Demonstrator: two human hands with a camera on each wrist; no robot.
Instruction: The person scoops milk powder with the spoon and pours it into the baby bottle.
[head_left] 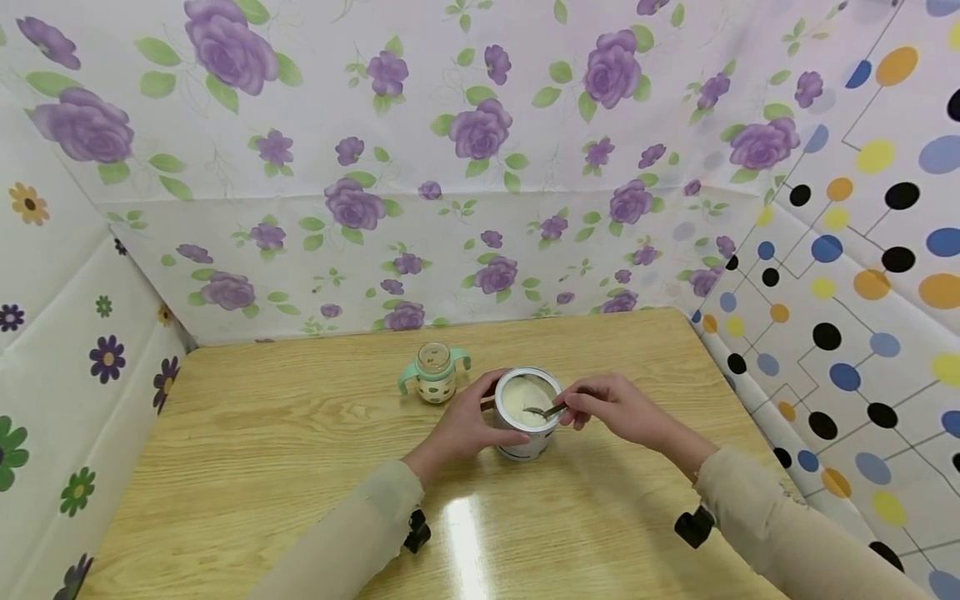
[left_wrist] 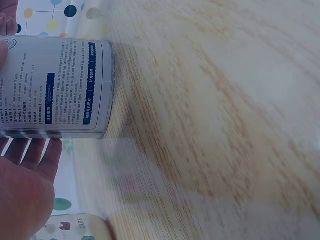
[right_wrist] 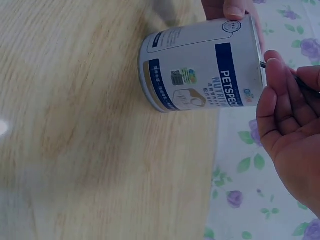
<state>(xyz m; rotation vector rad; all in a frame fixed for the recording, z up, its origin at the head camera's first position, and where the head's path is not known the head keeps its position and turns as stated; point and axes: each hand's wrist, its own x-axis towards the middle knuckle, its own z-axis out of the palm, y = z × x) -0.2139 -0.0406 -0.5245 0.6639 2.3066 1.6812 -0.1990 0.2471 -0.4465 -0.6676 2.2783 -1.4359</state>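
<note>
A white tin (head_left: 513, 446) with blue print stands on the table, its round mouth turned up and pale powder (head_left: 525, 398) inside. My left hand (head_left: 467, 423) grips the tin from its left side, thumb across the near side below the rim. On the other side, my right hand (head_left: 611, 407) pinches the dark handle of a spoon (head_left: 552, 411); its bowl lies in the powder. The right wrist view shows the tin's printed label (right_wrist: 227, 72) and the curled fingers (right_wrist: 282, 95) close by its rim.
Behind my left hand stands a small clear-topped bottle (head_left: 437, 387) with two green handles. The wooden table (head_left: 300, 450) meets a flower-patterned cloth wall (head_left: 420, 250) at the back and a dotted one (head_left: 840, 333) on the right.
</note>
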